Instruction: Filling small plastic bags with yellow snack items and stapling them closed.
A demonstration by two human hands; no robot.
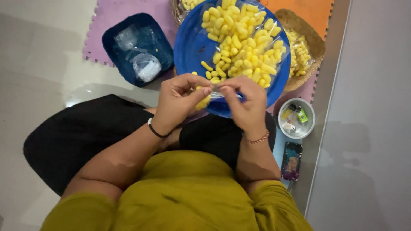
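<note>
Two hands meet over the near rim of the plate, and these are the risks I judge from here:

- The small yellow oval cocoon-like piece (202, 102) sits pinched in the left hand (177, 102), thumb and fingers pressed together around it, just in front of the plate's near edge. If that pinch loosens, I think it would drop into the lap, onto the black cloth (85, 132).
- The right hand (246, 105) has its fingertips closed on a thin bit of clear plastic film (222, 93) between the hands. I cannot tell whether this is a bag mouth or a loose strip. Pulled too hard, it could tear or slip.
- The large round blue plate (192, 47) carries a heap of yellow oval pieces (244, 42), partly lying on clear wrap. It seems to rest near the knees; a nudge from either wrist could tip it and scatter the heap.
- Loose pieces near the plate's rim could roll off onto the pale floor (38, 64).
- The dark blue tray holding clear packets (138, 49) and the small white bowl of oddments (296, 118) stand well apart, and I judge them safe.
</note>
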